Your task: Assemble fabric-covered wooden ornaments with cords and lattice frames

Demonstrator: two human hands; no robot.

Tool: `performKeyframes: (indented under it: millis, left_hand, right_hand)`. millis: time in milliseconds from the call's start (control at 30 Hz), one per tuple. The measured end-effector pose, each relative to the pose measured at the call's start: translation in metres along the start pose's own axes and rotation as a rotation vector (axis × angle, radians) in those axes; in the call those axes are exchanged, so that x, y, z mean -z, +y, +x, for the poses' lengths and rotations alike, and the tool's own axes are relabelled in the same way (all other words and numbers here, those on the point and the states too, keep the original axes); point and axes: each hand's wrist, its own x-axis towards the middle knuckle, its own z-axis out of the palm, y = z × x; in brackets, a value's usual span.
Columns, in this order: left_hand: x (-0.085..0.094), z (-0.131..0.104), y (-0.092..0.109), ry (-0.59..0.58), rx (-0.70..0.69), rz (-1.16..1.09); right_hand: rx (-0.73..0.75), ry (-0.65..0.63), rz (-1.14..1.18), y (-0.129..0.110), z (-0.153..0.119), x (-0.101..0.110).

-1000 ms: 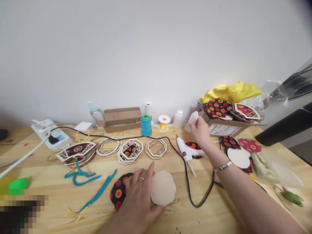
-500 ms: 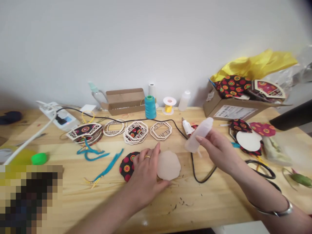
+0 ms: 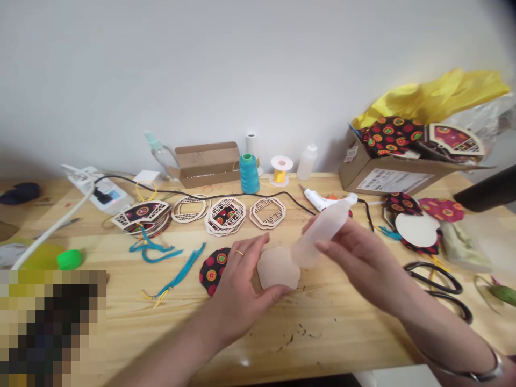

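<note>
Head view: translucent white plastic bottle (image 3: 322,234), gripped in right hand (image 3: 360,255), long axis slanting down-left toward pale beige scalloped board (image 3: 278,269); board left of that hand, nearer left hand (image 3: 239,285), fingers spread, thumb at its edge.

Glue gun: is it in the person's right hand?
No, the right hand holds a translucent bottle, while the glue gun lies on the table beyond it.

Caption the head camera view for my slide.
Left hand at the edge of a pale disc, right hand holding a tilted, translucent bottle.
</note>
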Motion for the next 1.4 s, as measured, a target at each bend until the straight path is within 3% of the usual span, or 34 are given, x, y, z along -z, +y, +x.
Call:
performKeyframes:
  millis: [100, 200, 300, 367, 400, 500, 567, 700, 800, 900, 1033, 1133, 1233, 1300, 1400]
  left_hand:
    - [0.002, 0.0, 0.001, -0.043, -0.046, -0.171]
    - [0.004, 0.001, 0.002, -0.152, -0.08, -0.3]
    - [0.007, 0.0, 0.004, -0.233, -0.037, -0.383]
    - [0.008, 0.0, 0.007, -0.262, 0.009, -0.433]
    - [0.008, -0.001, 0.008, -0.275, 0.021, -0.454]
    - [0.007, -0.003, 0.012, -0.324, 0.014, -0.489]
    - [0.005, -0.005, 0.014, -0.364, 0.006, -0.513]
    - [0.006, -0.007, 0.015, -0.407, -0.127, -0.454]
    - [0.008, -0.008, 0.01, -0.304, -0.332, -0.315]
    - [0.005, -0.008, 0.006, -0.132, -0.552, -0.107]
    - [-0.004, -0.009, 0.003, -0.04, -0.731, 0.155]
    - [-0.01, -0.01, 0.002, 0.012, -0.739, 0.277]
    - [-0.013, -0.012, 0.0, 0.02, -0.72, 0.335]
    - [-0.014, -0.013, 0.0, 0.003, -0.707, 0.34]
    - [-0.013, -0.013, 0.001, -0.018, -0.697, 0.343]
  right_hand:
    - [0.024, -0.128, 0.073, -0.016, -0.01, -0.021]
    - [0.107, -0.154, -0.028, -0.018, -0.015, -0.032]
    - [0.304, 0.099, -0.277, -0.01, -0.015, -0.031]
    - [0.582, 0.326, -0.546, -0.003, -0.016, -0.028]
    - [0.737, 0.372, -0.691, 0.0, -0.017, -0.027]
    - [1.046, 0.231, -1.029, 0.008, -0.022, -0.028]
    - [1.081, 0.142, -1.126, 0.012, -0.026, -0.031]
    - [1.134, 0.137, -1.125, 0.016, -0.028, -0.033]
    - [1.16, 0.159, -1.065, 0.017, -0.024, -0.026]
    - [1.076, 0.188, -0.898, 0.015, -0.021, -0.016]
    - [0.672, 0.282, -0.506, 0.007, -0.016, -0.012]
    - [0.351, 0.325, -0.221, 0.002, -0.007, -0.015]
    - [0.128, 0.293, -0.034, 0.006, 0.005, -0.021]
    - [0.03, 0.244, 0.07, 0.011, 0.013, -0.025]
    - [0.01, 0.192, 0.11, 0.018, 0.018, -0.032]
